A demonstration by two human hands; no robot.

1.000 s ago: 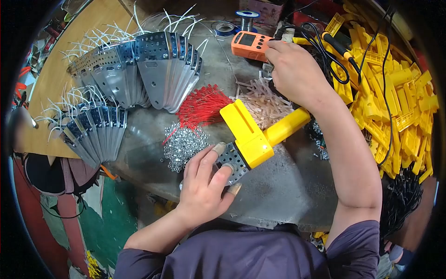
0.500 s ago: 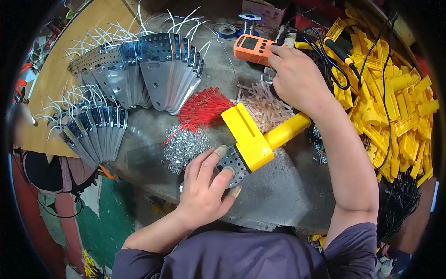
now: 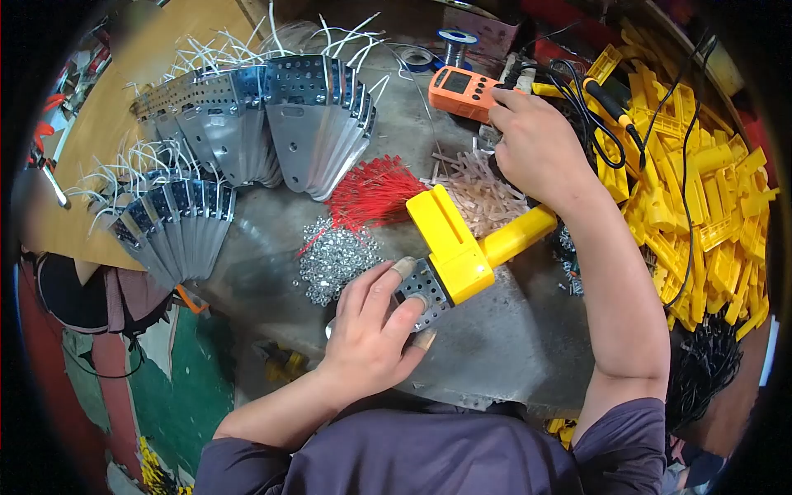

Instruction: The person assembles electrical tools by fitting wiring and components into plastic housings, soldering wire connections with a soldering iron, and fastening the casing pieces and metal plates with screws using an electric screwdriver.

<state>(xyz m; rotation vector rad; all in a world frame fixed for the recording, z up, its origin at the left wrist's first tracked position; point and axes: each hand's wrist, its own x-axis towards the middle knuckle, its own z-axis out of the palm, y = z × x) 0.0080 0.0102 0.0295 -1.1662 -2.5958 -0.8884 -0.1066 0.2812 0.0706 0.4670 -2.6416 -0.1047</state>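
My left hand [image 3: 371,326] is closed on a perforated metal plate [image 3: 433,309] whose far end sits in a yellow plastic handle [image 3: 462,268]. Yellowish finger covers show on several of its fingertips. The handle's round grip points up and right, beneath my right forearm. My right hand [image 3: 540,148] is bent over the right end of an orange handheld meter [image 3: 462,92] with a small screen and dark buttons; some of its fingertips are hidden. Just below that hand lies a pile of clear plastic strips [image 3: 487,190]. Small metal nuts [image 3: 334,260] and red tube-like pieces [image 3: 371,190] lie beyond my left hand.
Fanned metal plates with white wires [image 3: 305,124] stand at the left back, and a smaller fan [image 3: 177,223] nearer. Yellow plastic parts [image 3: 693,198] heap up at right, beside a black-handled tool [image 3: 606,99] with a cable. A wire spool [image 3: 456,49] stands at the back.
The whole view has shifted slightly, so the table's contents appear a little further right. Both hands keep their places on the plate and at the meter.
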